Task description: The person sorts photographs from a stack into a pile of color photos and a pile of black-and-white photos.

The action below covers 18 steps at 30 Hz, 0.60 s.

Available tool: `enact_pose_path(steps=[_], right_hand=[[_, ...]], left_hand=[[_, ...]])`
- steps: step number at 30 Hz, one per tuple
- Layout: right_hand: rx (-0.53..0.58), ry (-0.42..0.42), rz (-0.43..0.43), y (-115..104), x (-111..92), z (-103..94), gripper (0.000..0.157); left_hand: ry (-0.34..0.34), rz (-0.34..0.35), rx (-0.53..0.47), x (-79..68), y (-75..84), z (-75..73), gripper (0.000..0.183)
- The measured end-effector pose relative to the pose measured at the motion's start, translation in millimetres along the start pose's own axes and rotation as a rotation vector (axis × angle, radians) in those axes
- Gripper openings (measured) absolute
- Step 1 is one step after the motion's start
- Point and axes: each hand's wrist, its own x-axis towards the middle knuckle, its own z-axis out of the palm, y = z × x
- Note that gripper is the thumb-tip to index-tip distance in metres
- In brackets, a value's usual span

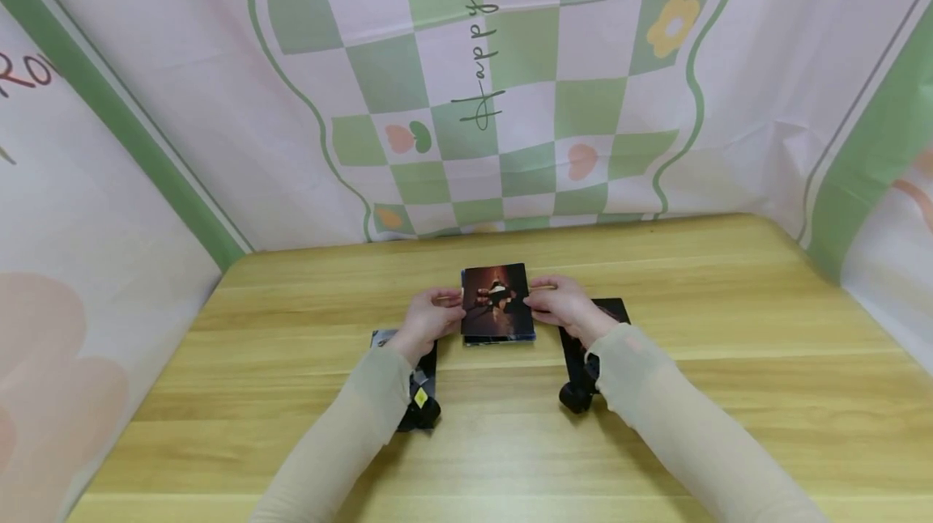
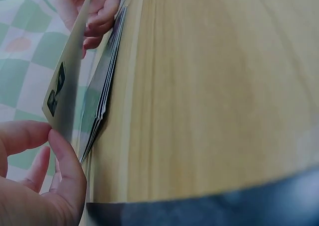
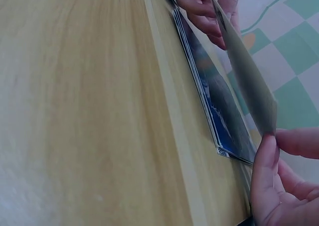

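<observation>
1. In the middle of the table point(image 1: 751, 288), toward the far side, a picture card point(image 1: 498, 300) is held up over a small pile of cards point(image 1: 499, 340). The two wrist views show a gap between the card and the pile.
2. On the left, the left hand point(image 1: 430, 316) pinches the card's left edge with thumb and finger. Its other fingers are bent and do not seem to hold anything.
3. On the right, the right hand point(image 1: 564, 304) pinches the card's right edge the same way, so both hands share this one card.
4. The card's top side has a dark picture with a warm glow. Its underside looks pale.
5. The pile lies on the table under the card, and its edges do not line up quite neatly.
6. Nearer, one more card point(image 1: 430, 367) lies partly under the left arm, and another dark card point(image 1: 612, 308) lies partly under the right arm. I cannot tell if more cards are under either one.
7. I think the step in hand is moving this one card by itself.
8. The next move seems to call for soft, even pinching, with the card kept flat. If one side slips, the card could tip and bump the pile.
</observation>
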Motion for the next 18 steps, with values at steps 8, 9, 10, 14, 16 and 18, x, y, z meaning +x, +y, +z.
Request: enact_pose_path(steps=[8, 9, 10, 14, 16, 18], right_hand=[[-0.003, -0.011, 0.031, -2, -2, -0.2, 0.052], [-0.004, -0.019, 0.028, -2, -3, -0.6, 0.053], [-0.005, -0.026, 0.026, -2, -3, -1.0, 0.054], [-0.020, -0.051, 0.014, -2, -8, -3.4, 0.055], [-0.025, -0.056, 0.011, -2, -11, -4.8, 0.055], [-0.030, -0.055, 0.010, -2, -14, -5.6, 0.055]], left_hand=[[0.007, -0.030, -0.015, -0.8, 1.3, 0.4, 0.037], [0.004, -0.030, -0.014, -1.1, 1.4, 0.2, 0.037], [0.000, -0.030, -0.013, -1.4, 1.4, -0.2, 0.037], [-0.025, -0.023, -0.011, -4.9, 1.5, -0.9, 0.039], [-0.037, -0.022, -0.007, -7.5, 1.4, -0.7, 0.040], [-0.046, -0.022, -0.003, -10.4, 1.1, -0.2, 0.040]])
